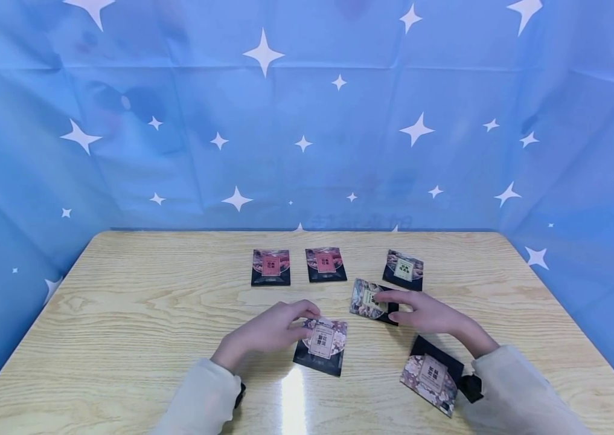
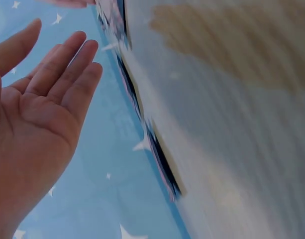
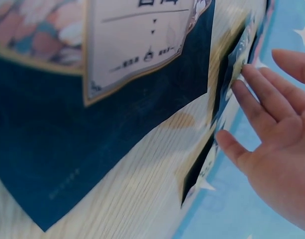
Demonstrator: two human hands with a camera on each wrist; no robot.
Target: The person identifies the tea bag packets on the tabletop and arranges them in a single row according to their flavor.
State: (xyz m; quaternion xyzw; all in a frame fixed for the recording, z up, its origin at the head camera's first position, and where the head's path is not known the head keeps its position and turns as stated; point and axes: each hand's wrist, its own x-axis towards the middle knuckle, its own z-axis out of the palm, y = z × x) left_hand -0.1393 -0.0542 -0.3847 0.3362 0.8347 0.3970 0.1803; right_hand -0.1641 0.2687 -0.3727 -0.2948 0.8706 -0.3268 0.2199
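Several flat printed sachets lie on the wooden table. My left hand (image 1: 276, 327) is over the left side of a sachet with a pale purple label (image 1: 324, 357); in the left wrist view its fingers are extended and nothing is held. Over a sachet with a yellow-green label (image 1: 363, 296) is my right hand (image 1: 425, 310), its fingertips at the printed face. The right wrist view shows these fingers mostly straight beside the sachet's edge; whether they touch is hard to tell. Close to the right wrist lies another purple-label sachet (image 1: 430, 379), turned at an angle.
Two red-label sachets, one on the left (image 1: 271, 267) and one beside it (image 1: 326, 265), lie toward the back of the table (image 1: 138, 302). A green-label sachet (image 1: 403, 270) sits behind the right hand. A blue star-patterned cloth (image 1: 307, 169) hangs behind the table.
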